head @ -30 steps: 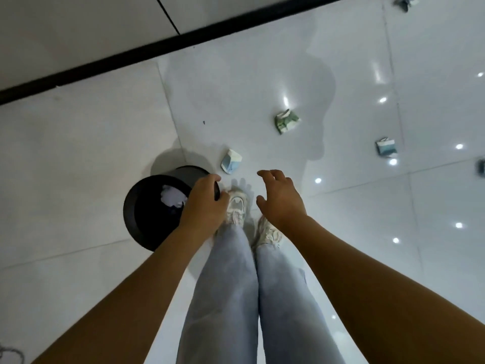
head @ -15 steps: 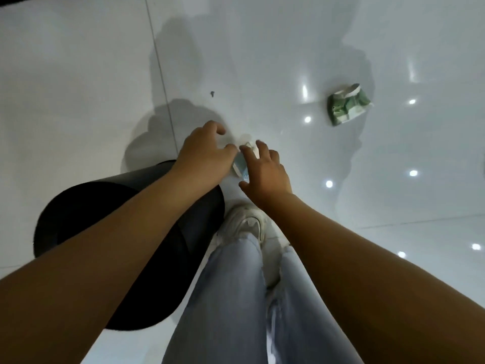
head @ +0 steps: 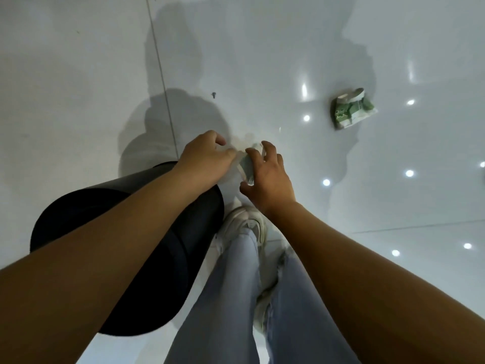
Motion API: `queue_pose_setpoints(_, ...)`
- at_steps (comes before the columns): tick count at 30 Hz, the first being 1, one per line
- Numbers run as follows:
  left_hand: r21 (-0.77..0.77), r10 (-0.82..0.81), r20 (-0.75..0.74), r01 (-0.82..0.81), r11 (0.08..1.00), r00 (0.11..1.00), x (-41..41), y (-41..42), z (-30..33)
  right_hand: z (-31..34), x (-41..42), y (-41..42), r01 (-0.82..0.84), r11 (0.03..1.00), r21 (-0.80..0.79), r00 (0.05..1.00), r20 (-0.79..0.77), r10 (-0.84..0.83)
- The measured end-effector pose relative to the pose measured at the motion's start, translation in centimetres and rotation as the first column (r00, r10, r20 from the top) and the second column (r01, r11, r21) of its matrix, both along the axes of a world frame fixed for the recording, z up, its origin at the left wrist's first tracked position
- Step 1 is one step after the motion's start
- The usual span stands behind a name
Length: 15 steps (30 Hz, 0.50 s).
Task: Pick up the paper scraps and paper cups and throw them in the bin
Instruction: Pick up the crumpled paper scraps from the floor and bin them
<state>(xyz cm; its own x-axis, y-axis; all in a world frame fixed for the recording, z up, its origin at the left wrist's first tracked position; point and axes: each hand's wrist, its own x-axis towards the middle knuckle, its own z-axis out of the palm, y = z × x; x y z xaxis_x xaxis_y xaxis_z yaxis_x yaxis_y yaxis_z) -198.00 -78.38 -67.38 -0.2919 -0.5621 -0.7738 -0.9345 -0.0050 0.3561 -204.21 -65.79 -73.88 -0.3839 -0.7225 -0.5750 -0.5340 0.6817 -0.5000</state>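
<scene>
Gripping crushed cup (head: 245, 166), both hands (head: 267, 177), beside bin (head: 162, 248)

One head-worn wide-angle camera looks steeply down from above the black bin (head: 168, 258), which sits close at lower left beside the person's legs. The glossy tiled floor (head: 78, 74) stretches beyond the bin and bends at the edges. No second view overlaps it.

A glossy white tiled floor (head: 262, 48) carries everything. A black bin (head: 157, 258) stands on it at the left, just beside a white shoe (head: 246, 227). A crushed green cup (head: 351, 109) lies well apart at the right, and a small dark speck (head: 214, 95) sits near a tile joint.
</scene>
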Motion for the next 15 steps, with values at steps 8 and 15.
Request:
queue_pose_setpoints(8, 0.198, 0.035, -0.082, -0.018, 0.980, 0.996, -1.0, 3.7, 10.3, 14.6, -2.2, 2.9, 0.094, 0.991, -0.099, 0.994, 0.059, -0.089)
queue_pose_setpoints(15, 0.221, 0.012, -0.177, 0.028, 0.975, 0.984, -2.5, 5.5, 19.6, 26.4, -3.1, 3.5, 0.103, 0.989, -0.104, 0.992, 0.089, -0.093)
